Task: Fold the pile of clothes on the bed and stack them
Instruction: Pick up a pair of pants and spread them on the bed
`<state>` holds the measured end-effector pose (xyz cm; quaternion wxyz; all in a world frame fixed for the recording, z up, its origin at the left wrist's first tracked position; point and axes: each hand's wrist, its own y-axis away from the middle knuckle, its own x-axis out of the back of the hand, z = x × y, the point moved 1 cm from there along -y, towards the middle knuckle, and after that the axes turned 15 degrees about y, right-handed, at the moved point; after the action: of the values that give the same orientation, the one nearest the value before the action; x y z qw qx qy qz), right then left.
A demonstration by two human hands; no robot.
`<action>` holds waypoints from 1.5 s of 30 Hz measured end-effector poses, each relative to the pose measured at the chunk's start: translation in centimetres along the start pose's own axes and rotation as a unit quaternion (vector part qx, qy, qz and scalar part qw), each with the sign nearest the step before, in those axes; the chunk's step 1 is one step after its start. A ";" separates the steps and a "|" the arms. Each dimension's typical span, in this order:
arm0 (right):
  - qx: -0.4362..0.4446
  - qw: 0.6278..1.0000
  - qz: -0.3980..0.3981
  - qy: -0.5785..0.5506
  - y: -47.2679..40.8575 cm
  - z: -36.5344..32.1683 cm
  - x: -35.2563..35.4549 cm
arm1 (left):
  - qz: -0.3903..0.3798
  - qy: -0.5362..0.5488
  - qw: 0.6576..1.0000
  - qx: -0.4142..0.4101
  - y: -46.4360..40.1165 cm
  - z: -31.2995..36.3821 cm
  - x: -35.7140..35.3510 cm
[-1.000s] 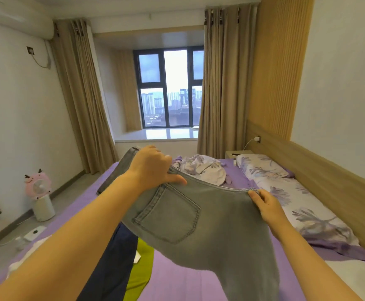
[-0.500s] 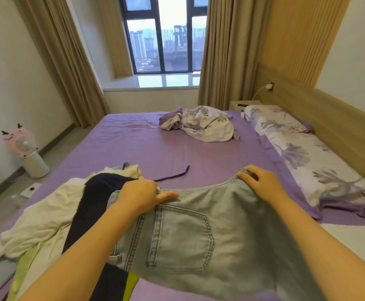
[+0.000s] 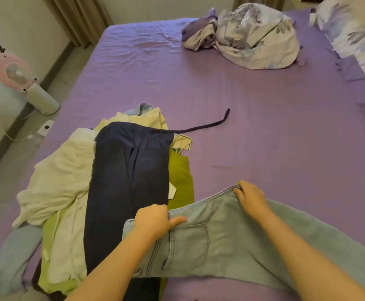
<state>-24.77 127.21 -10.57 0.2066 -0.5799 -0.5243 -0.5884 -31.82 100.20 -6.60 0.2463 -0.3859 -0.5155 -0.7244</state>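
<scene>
Step in hand: laying out the light blue jeans [image 3: 231, 242] for folding, first item by the look of it. Left hand [image 3: 154, 221] grips the waistband at the 9 o'clock end, thumb on top of the denim, fingers curled under. Right hand [image 3: 251, 197] pinches the waistband's other end, toward 1 o'clock. Hands well apart, waistband stretched between them. Jeans sit at the near edge of the bed [image 3: 242, 105], back pocket up, legs trailing to 4 o'clock; whether they lie fully flat cannot be told. Unfolded pile [image 3: 103, 192] just beside at 9 o'clock, navy trousers [image 3: 129, 181] on top, partly under the jeans' corner. No stack started. Next move likely calls for flattening the jeans on bare sheet, then folding one leg over the other.
</scene>
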 end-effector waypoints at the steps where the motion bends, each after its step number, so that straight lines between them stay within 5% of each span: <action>1: -0.002 1.000 0.001 0.007 -0.8 -0.2 -0.5 | -0.015 0.004 1.000 0.008 -0.8 -0.5 -0.1; 6: 0.014 0.999 -0.048 0.019 -3.9 -0.2 -2.2 | -0.116 -0.004 0.991 0.072 -4.6 -3.7 1.5; 9: 0.029 0.999 -0.025 0.004 -7.0 -2.1 -2.7 | -0.056 -0.049 0.994 0.086 -8.0 -5.5 3.3; 13: 0.039 0.997 -0.023 -0.069 -11.0 -3.7 -4.6 | 0.076 -0.079 0.994 0.002 -12.1 -3.8 0.9; 19: 0.049 0.991 -0.049 -0.111 -14.5 -2.6 -7.9 | -0.045 0.107 0.981 -0.153 -14.4 6.5 -8.5; 24: 0.045 0.995 -0.044 -0.079 -12.0 4.7 -9.3 | -0.031 0.192 0.974 -0.113 -16.2 10.9 -10.4; 29: -0.051 0.997 -0.064 -0.016 -5.7 15.7 -9.8 | 0.030 0.112 0.969 -0.220 -18.2 16.1 -8.7; 32: -0.108 0.990 -0.053 0.075 -3.3 20.7 -9.2 | -0.006 0.047 0.966 -0.256 -18.9 20.6 -9.2; 35: -0.118 0.973 -0.122 0.154 -1.9 24.3 -8.8 | -0.064 -0.040 0.964 -0.253 -19.1 24.2 -10.5; 38: -0.105 0.968 -0.216 0.071 -1.1 26.1 -8.5 | -0.140 -0.110 0.962 -0.205 -18.9 26.3 -11.6; 42: -0.063 0.990 -0.129 0.006 0.9 26.2 -7.6 | -0.163 -0.135 0.954 -0.214 -18.1 27.4 -11.4; 45: -0.046 0.988 -0.127 -0.081 2.6 25.4 -7.6 | -0.229 -0.043 0.946 -0.227 -16.7 28.7 -11.5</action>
<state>-8.92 145.25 -22.10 0.0601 -0.5637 -0.5808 -0.5842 -28.96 132.38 -20.37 -0.0427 -0.3336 -0.4219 -0.8419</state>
